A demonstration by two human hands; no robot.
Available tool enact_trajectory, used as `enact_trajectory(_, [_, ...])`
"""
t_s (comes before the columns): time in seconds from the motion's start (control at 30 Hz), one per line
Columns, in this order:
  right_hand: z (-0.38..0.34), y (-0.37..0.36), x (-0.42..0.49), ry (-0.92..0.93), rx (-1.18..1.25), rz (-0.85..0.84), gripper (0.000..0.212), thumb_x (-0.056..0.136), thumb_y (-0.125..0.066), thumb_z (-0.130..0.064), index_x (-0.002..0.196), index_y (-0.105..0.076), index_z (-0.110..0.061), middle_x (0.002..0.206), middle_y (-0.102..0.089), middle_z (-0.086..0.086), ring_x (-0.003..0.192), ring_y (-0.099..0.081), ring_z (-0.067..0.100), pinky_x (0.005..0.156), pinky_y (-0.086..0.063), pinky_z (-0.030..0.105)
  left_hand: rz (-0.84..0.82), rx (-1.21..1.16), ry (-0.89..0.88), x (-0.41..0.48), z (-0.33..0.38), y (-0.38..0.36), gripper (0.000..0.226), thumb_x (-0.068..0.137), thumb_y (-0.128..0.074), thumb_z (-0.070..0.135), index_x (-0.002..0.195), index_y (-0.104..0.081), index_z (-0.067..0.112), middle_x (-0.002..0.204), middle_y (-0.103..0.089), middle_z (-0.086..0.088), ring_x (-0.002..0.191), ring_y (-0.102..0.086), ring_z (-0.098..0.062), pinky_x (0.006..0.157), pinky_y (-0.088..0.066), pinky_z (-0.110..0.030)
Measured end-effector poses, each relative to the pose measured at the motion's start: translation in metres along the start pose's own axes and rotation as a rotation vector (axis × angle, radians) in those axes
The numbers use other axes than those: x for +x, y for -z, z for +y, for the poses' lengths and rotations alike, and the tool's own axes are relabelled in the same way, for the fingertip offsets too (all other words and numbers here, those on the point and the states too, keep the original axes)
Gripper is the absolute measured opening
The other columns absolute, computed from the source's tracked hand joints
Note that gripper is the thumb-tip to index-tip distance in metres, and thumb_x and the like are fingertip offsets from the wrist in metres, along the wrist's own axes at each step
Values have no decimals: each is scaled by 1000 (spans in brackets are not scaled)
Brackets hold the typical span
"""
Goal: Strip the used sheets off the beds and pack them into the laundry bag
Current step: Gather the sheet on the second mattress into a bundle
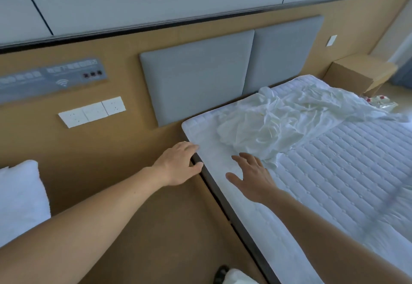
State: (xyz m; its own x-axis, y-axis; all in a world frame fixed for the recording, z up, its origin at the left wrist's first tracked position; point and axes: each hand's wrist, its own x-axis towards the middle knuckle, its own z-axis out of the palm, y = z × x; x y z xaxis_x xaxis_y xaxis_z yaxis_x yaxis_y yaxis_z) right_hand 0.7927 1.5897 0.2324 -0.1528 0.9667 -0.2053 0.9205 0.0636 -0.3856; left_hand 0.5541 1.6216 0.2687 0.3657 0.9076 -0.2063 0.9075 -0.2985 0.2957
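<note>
Sheet loose, bunched at head of bed (334,183).
My right hand (252,176) open, nearest; sheet (278,123) just beyond, trailing far-right. My left hand (178,163) curls on the mattress corner (191,127).

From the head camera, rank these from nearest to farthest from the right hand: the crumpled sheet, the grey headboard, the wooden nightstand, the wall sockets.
From the right hand, over the mattress:
1. Crumpled sheet, just beyond the fingertips.
2. Grey headboard, at the head of the bed.
3. Wall sockets, off to the left; not clearly farther than the headboard.
4. Wooden nightstand, past the bed's far side.
</note>
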Motion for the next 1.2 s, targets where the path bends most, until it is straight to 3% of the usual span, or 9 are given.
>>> enact_trajectory(0.43, [118, 2, 216, -425, 165, 19, 94, 85, -44, -80, 158, 0, -40, 168, 3, -5, 155, 7, 22, 118, -25, 58, -236, 108, -165, 300, 8, -3, 68, 101, -41, 49, 158, -18, 20, 164, -19, 1, 152, -14, -17, 123, -17, -37])
enact_trajectory(0.7, [199, -15, 299, -755, 296, 65, 111, 74, -46, -89, 154, 18, -45, 162, 31, -7, 151, 27, 26, 114, -18, 68, -278, 95, -195, 468, 28, -68, 75, 97, -35, 62, 159, 0, 36, 168, 7, 2, 154, 10, -23, 119, -12, -54])
enact_trajectory(0.9, [264, -39, 385, -980, 361, 165, 125, 64, -45, -96, 149, 30, -44, 155, 45, -6, 146, 36, 29, 114, -12, 72, -274, 53, -246, 605, 51, -141, 82, 89, -24, 77, 157, 5, 41, 167, 16, -1, 152, 17, -29, 116, -10, -64])
enact_trajectory(1.03, [313, -59, 426, -1184, 409, 257, 140, 54, -54, -97, 144, 39, -43, 153, 48, -2, 144, 40, 31, 109, -9, 77, -285, 123, -181, 675, 48, -186, 105, 74, -29, 92, 153, 20, 42, 164, 25, -5, 150, 22, -34, 113, -11, -70])
enact_trajectory(1.2, [351, -105, 436, -1441, 586, 270, 152, 49, -73, -87, 141, 41, -47, 157, 42, 0, 149, 26, 38, 107, -18, 78, -370, 92, -5, 720, 29, -232, 149, 39, -59, 97, 146, 33, 46, 161, 33, -4, 149, 24, -37, 110, -14, -74])
